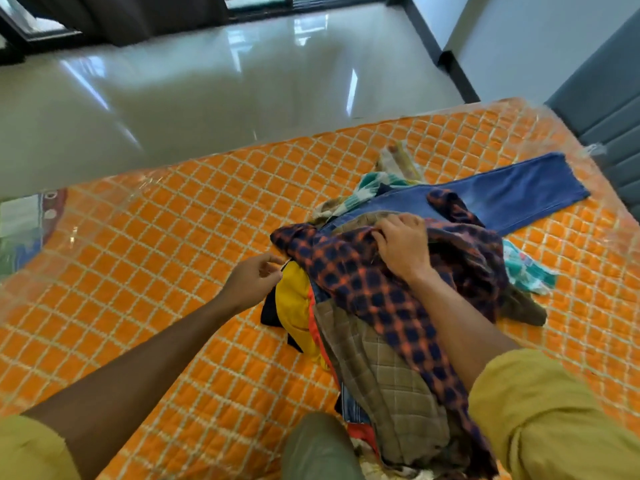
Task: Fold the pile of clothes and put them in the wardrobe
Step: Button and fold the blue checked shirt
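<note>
A pile of clothes lies on the orange quilted mattress [173,237]. On top is a dark blue and orange checked shirt [356,278]. My right hand [403,245] grips this shirt near its upper edge. My left hand [254,280] pinches the shirt's left corner beside a yellow garment [294,306]. Under the shirt lies an olive quilted jacket [381,382]. Blue jeans [502,192] stretch to the far right, with a teal and white patterned cloth [372,187] behind the pile. No wardrobe is in view.
The mattress is wrapped in clear plastic and ends at a glossy white floor [207,91]. A grey padded headboard [602,109] stands at the far right. Dark window frames [138,15] run along the far wall. My knee [318,448] shows at the bottom.
</note>
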